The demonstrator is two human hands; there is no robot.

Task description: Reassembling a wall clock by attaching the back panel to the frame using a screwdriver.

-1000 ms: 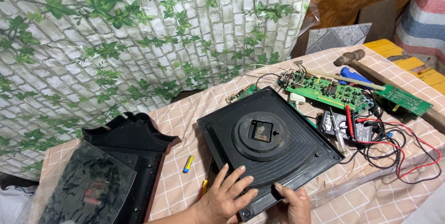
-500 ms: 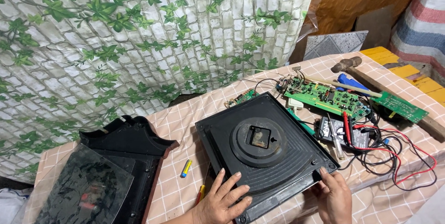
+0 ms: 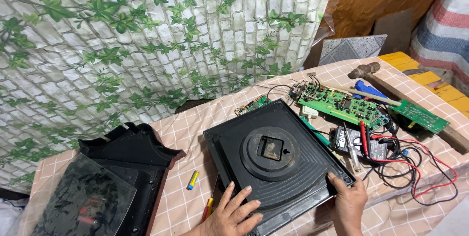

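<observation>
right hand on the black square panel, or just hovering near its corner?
Touching. The head view shows the right hand gripping the black square panel at its near right corner, fingers curled over the edge.

A single head-worn camera looks steeply down and forward over a checked tablecloth (image 3: 303, 89). It sits close: the left hand (image 3: 229, 216) and right hand (image 3: 348, 202) enter at the bottom edge, partly cropped. Beyond them, the view faces an ivy-patterned brick backdrop (image 3: 146, 35). To the right of the hands the far corner seems dim.
</observation>
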